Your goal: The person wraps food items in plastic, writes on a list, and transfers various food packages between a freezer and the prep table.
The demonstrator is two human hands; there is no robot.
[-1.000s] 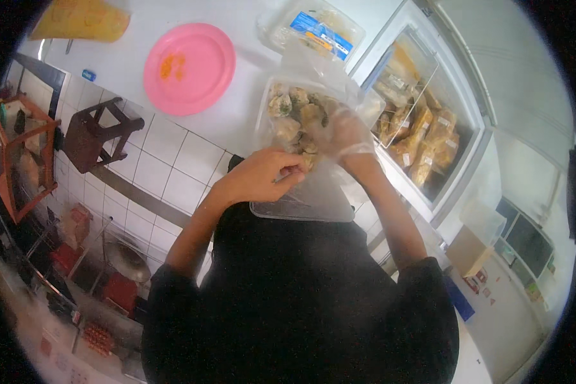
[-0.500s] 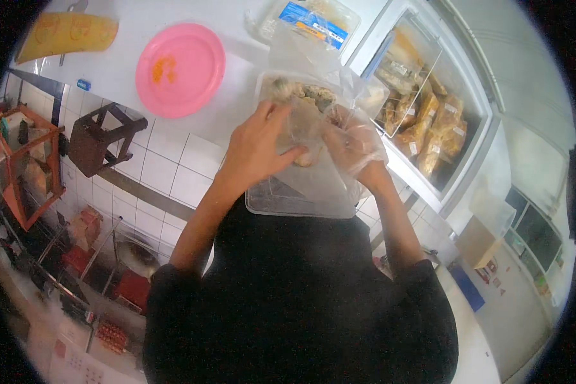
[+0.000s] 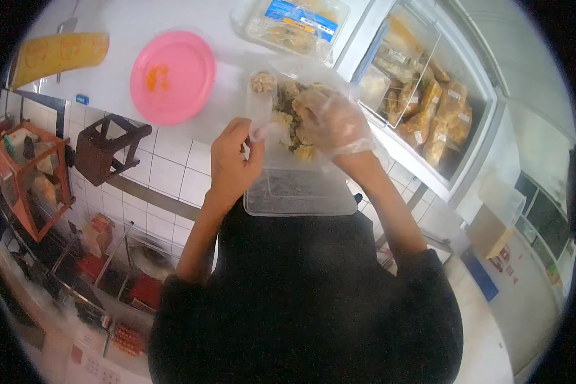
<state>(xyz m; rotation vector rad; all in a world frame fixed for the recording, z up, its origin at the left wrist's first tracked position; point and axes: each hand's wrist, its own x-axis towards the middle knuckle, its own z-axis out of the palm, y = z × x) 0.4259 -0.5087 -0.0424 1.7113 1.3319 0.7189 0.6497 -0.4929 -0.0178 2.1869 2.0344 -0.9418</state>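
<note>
In a clear plastic tub close to my body lie several lumpy, pale grey-brown food pieces, perhaps dumplings. One separate round piece sits at the tub's far left. My left hand is closed, pinching the edge of a thin clear plastic bag between thumb and fingertips. Thin clear plastic, a glove or part of a bag, covers my right hand. Its fingers curl down round a lump among the food pieces; the plastic blurs the fingertips.
A pink plate with orange crumbs stands on the white table at left. Beyond the tub is a lidded clear box with a blue label. At right, an open freezer holds several bagged foods. A dark stool stands below the table's left side.
The left hand has drawn down and left, off the food, with the plastic's edge. The right hand has turned over onto the food pieces, which show more plainly now.
</note>
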